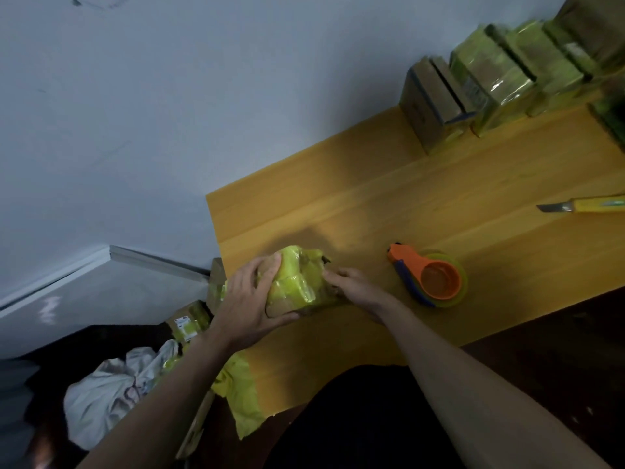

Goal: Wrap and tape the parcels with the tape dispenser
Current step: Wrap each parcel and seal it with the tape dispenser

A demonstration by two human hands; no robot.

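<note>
dim indoor light is falling on a tilted, wide-angle view. a soft shadow is lying across the tabletop [439, 204] beyond the hands. glare is glinting off the wrapped parcel [297, 282]. stacked boxes [490, 82] at the top right corner are smearing into blur.

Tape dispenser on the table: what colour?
Orange tape dispenser with a blue part; head view.

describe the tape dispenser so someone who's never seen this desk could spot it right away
Start at the yellow wooden table and go to its near edge, just right of the parcel held in both hands. The tape dispenser lies flat there, untouched. Unlike the slim yellow knife farther back, it is orange with a blue grip and a round roll of yellow-green tape.
</note>
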